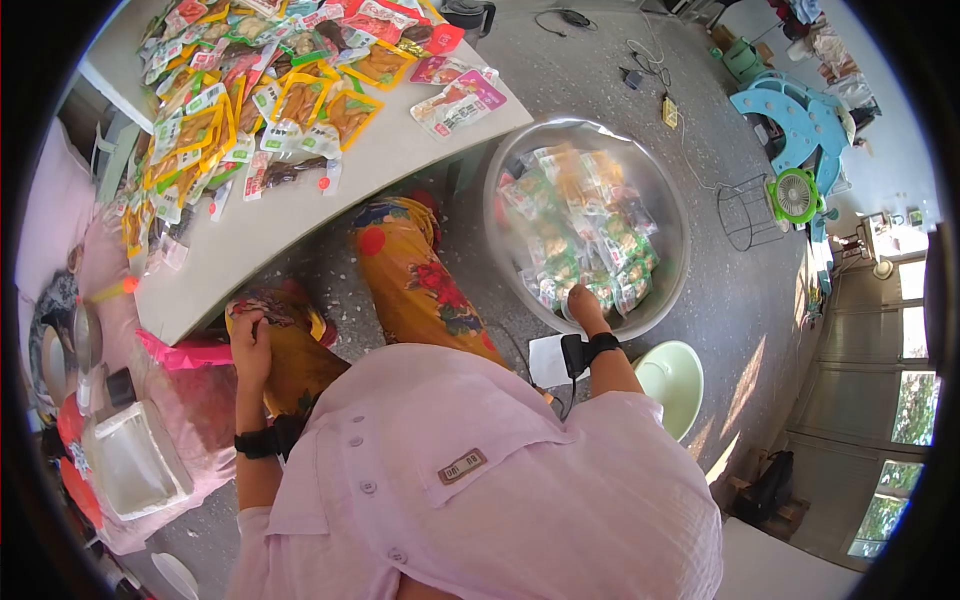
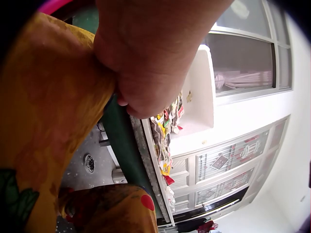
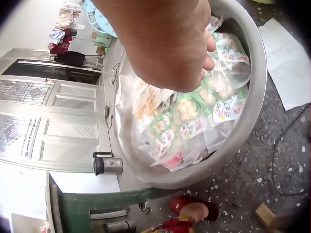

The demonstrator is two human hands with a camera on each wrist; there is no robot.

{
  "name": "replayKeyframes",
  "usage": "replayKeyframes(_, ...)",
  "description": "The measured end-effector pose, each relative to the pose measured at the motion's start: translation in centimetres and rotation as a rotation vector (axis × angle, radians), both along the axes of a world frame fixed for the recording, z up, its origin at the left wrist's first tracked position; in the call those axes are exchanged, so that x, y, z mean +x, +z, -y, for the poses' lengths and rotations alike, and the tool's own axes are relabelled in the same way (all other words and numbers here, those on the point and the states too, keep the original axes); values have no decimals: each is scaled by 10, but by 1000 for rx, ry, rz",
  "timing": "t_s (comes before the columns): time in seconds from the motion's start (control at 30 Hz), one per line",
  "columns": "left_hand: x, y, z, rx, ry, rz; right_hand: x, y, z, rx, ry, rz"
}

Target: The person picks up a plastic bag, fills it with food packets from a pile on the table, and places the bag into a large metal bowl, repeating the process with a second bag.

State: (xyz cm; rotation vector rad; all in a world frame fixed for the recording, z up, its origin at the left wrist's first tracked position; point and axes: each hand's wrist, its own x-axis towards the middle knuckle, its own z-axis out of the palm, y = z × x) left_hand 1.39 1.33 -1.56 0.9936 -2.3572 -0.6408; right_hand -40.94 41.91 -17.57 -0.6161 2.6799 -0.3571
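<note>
My right hand (image 1: 590, 308) reaches over the near rim of a large metal basin (image 1: 672, 285), down at the sealed food packets (image 1: 585, 215) inside. In the right wrist view, the back of the right hand (image 3: 165, 53) covers part of the packets (image 3: 189, 109), its fingertips bent down close over them. I cannot tell whether those fingers pinch a packet. My left hand (image 1: 250, 345) rests on the knee of the patterned yellow trousers (image 1: 410, 270), loosely curled and holding nothing. The left wrist view shows this left hand (image 2: 146, 53) against the yellow cloth.
A heap of packets (image 1: 300, 100) covers much of the pale table (image 1: 260, 240) at the upper left. A pale green tub (image 1: 672, 385) and white paper (image 1: 550, 362) lie beside the basin. Farther right stand a green fan (image 1: 796, 196) and a wire rack (image 1: 745, 215).
</note>
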Motion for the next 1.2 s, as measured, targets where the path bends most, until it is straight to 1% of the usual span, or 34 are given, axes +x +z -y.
replayKeyframes(0.07,4,0,-1,11,33,4,9,26,51,-110,88,-2)
replayKeyframes(0.1,6,1,-2,28,52,-50,17,40,79,-175,127,-10)
replayKeyframes(0.13,9,4,-2,128,57,-97,21,52,105,-256,188,-6)
replayKeyframes(0.17,12,5,-4,177,105,-151,28,65,130,-425,276,-32)
replayKeyframes(0.2,15,14,-6,225,112,-172,34,78,154,-481,336,-34)
replayKeyframes(0.23,21,15,-6,143,129,-222,40,86,177,-522,370,-5)
replayKeyframes(0.27,28,22,-6,62,147,-163,46,94,197,-638,467,-20)
replayKeyframes(0.3,37,22,-5,52,222,-181,59,112,218,-672,493,30)
replayKeyframes(0.33,46,21,-2,-43,264,-216,74,126,234,-733,497,58)
replayKeyframes(0.37,60,25,1,-77,309,-202,82,127,250,-791,577,6)
replayKeyframes(0.4,72,31,1,-51,403,-224,103,153,265,-760,581,89)
replayKeyframes(0.43,87,41,2,-58,479,-181,104,140,276,-794,670,24)
replayKeyframes(0.47,106,41,6,-168,529,-162,119,146,287,-886,717,36)
replayKeyframes(0.5,124,41,10,-274,563,-140,128,145,296,-897,791,-23)
replayKeyframes(0.57,161,52,16,-347,716,-85,137,143,305,-911,898,-163)
replayKeyframes(0.63,197,70,22,-492,838,-17,145,143,310,-859,979,-246)
replayKeyframes(0.7,243,71,32,-580,982,105,148,143,313,-820,1025,-309)
replayKeyframes(0.73,266,70,38,-585,1062,160,148,142,315,-810,1037,-329)
replayKeyframes(0.8,308,68,46,-530,1223,260,149,142,316,-797,1048,-351)
replayKeyframes(0.83,324,68,49,-416,1308,279,149,143,316,-793,1049,-354)
replayKeyframes(0.9,361,53,57,-199,1425,259,148,142,316,-787,1048,-353)
replayKeyframes(0.97,402,27,67,-41,1437,226,146,137,317,-781,1045,-341)
replayKeyframes(1.07,395,40,61,87,1382,394,148,139,316,-798,1047,-350)
replayKeyframes(1.17,391,38,58,72,1338,537,151,140,316,-779,1033,-388)
replayKeyframes(1.2,390,40,58,97,1342,532,151,140,316,-775,1038,-384)
